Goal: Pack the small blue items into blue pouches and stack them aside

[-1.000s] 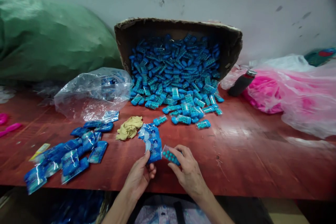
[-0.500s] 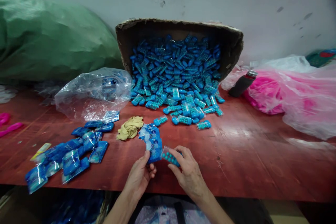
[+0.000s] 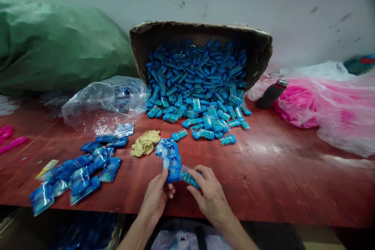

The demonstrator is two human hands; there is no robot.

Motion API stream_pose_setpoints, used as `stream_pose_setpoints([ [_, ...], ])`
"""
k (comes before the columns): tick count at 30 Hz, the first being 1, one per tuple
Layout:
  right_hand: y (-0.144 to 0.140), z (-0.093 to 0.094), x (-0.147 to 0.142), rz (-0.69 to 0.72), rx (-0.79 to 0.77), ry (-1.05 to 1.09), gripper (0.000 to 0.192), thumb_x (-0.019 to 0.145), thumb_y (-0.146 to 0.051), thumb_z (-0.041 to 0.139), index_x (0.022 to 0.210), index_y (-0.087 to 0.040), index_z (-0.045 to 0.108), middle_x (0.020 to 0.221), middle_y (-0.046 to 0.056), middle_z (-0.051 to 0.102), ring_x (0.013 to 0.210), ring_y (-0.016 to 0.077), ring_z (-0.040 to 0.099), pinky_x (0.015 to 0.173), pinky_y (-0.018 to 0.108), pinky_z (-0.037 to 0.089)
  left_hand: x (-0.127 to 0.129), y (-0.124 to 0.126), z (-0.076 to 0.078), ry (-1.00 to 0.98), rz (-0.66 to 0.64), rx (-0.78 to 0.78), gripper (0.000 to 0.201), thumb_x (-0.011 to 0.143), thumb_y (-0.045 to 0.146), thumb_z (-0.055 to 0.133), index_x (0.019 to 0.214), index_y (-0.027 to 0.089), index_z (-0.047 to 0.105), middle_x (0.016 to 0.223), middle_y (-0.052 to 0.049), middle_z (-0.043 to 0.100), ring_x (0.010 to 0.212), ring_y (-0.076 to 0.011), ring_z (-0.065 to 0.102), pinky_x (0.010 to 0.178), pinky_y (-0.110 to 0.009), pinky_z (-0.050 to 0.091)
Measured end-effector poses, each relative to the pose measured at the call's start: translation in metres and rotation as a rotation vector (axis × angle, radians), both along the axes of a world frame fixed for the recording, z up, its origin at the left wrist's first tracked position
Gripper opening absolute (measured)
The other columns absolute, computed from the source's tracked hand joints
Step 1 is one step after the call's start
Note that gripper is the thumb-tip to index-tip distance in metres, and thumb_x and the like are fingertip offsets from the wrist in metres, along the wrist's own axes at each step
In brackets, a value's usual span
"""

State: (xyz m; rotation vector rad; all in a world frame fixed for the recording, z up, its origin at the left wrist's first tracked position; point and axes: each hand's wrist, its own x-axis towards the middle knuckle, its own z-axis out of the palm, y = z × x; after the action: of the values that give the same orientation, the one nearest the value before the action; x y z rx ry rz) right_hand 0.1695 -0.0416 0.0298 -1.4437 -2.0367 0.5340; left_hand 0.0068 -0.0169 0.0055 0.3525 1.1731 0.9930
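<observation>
Both forearms are bare, with no sleeve, glove, watch or ring showing on the left hand point(image 3: 156, 197) or the right hand point(image 3: 209, 194). Below them lies pale patterned cloth crossed by a dark strap.

Left hand point(image 3: 156, 197) gripping blue sachet stack point(image 3: 172, 167); right hand point(image 3: 209, 193) pinching clear capsule of blue beads point(image 3: 188, 177). Red tabletop point(image 3: 278, 179) bearing tipped cardboard box point(image 3: 258, 47) spilling similar capsules, filled sachets point(image 3: 76, 175) lying left.
</observation>
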Motion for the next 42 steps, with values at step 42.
stream_pose_setpoints([
  [42,0.001,-0.027,-0.023,-0.013,0.008,0.391,0.035,0.078,-0.013,0.052,0.112,-0.023,0.051,0.107,0.008,0.051,0.096,0.0184,0.053,0.082,0.029,0.047,0.004,0.004,0.003,-0.066,-0.075,0.000,0.024,0.060,0.031,0.070,0.075,0.014,0.060,0.064,-0.003,0.066,0.050,-0.0119,0.058,0.044,-0.022,0.045],
])
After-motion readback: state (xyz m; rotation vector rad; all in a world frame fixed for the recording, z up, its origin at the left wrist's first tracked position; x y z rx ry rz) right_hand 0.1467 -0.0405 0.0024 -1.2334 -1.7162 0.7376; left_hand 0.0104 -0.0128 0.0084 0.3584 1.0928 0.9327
